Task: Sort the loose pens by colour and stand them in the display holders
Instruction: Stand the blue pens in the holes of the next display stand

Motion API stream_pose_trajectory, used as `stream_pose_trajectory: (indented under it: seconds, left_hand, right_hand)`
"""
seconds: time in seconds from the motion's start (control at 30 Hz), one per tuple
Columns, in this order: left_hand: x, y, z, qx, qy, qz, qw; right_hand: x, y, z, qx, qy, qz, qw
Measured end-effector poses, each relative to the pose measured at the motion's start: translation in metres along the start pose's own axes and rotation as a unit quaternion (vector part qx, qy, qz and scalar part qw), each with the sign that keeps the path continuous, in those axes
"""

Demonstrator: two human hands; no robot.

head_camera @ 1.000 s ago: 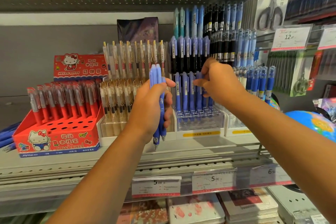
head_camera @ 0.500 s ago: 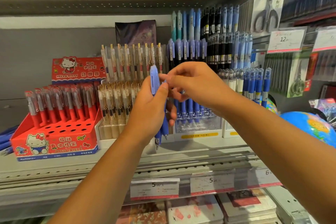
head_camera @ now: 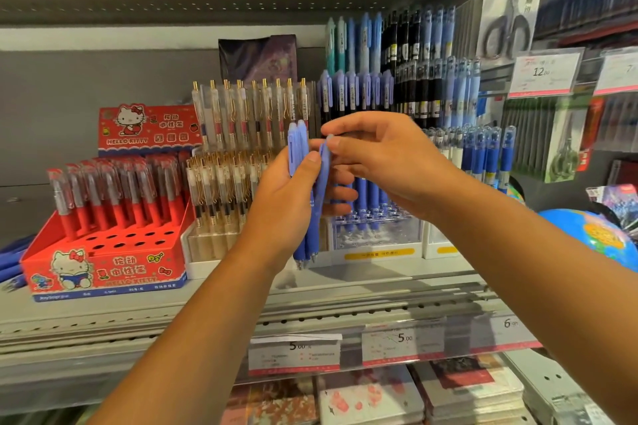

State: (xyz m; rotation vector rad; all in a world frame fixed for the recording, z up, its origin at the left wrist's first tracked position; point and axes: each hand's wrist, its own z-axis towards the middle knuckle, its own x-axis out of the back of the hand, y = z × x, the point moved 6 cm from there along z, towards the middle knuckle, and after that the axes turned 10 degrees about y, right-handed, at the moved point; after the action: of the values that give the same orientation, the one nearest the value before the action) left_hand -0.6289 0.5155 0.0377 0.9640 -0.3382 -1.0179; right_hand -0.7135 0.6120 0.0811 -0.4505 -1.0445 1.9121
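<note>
My left hand (head_camera: 286,207) grips a small bunch of blue pens (head_camera: 297,152) upright in front of the shelf, tips pointing down. My right hand (head_camera: 383,162) pinches the top of one blue pen (head_camera: 322,176) from that bunch between thumb and fingers. Behind both hands stands the clear tiered display holder (head_camera: 376,235) with rows of blue pens in it; its lower rows are partly hidden by my hands.
A red Hello Kitty box (head_camera: 103,266) of red pens stands at the left, with open holes in front. A clear holder of gold-clip pens (head_camera: 221,183) sits beside it. Black and light-blue pens (head_camera: 424,79) fill the right tiers. A globe (head_camera: 593,235) lies at far right.
My right hand drew back from the blue pen holder to the bunch in my left hand and now pinches one pen's top. The left hand stayed almost in place.
</note>
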Motion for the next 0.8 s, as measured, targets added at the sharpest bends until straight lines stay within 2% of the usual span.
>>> stream_pose_trajectory:
  seconds: [0.1,0.2,0.3,0.43,0.57,0.8]
  left_hand:
    - [0.003,-0.001,0.002,0.004,0.015,0.011,1.0]
    - [0.005,-0.001,0.004,0.004,0.027,0.018,0.999]
    - [0.006,0.001,0.004,-0.007,0.029,0.034,0.999]
    - [0.006,0.003,0.003,-0.022,0.021,0.076,0.997]
    - [0.006,-0.002,0.004,0.002,0.011,0.07,0.998]
    - [0.003,-0.007,0.001,0.047,-0.023,-0.007,0.999]
  right_hand:
    - [0.009,-0.003,0.005,-0.007,0.011,0.058,0.998]
    - [0.025,-0.01,0.011,0.002,0.055,0.039,0.998]
    - [0.043,-0.021,0.017,0.07,0.124,-0.077,0.987]
    - [0.058,-0.03,0.023,0.161,0.198,-0.263,0.931]
    - [0.052,-0.024,0.024,0.193,0.206,-0.365,0.887]
    - [0.044,0.005,0.028,0.14,0.173,-0.413,0.883]
